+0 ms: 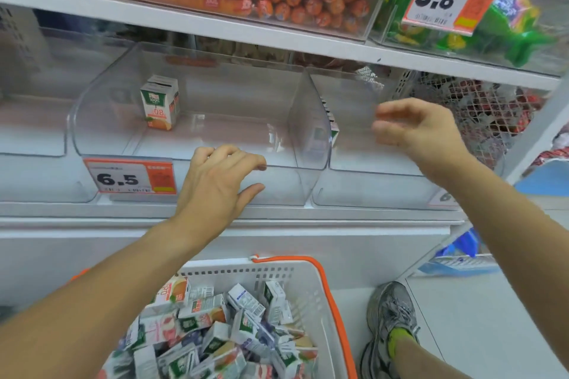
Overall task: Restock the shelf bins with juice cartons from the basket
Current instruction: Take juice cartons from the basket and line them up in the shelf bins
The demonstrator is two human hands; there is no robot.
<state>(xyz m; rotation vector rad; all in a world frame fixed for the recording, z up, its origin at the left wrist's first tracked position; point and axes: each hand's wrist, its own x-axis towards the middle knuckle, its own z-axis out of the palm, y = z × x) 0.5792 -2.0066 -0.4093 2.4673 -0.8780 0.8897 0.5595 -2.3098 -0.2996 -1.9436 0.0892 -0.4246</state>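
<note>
Cartons (215,335) lie jumbled in the basket (311,286), directly below both hands. The left hand (215,181) rests loosely spread on the clear bin's (101,77) front lip; the right hand (412,129), blurred and empty, hovers by the neighbouring bin. The left seems nearer.

Two clear bins (184,138); one upright carton (160,104); one basket (311,295).
</note>
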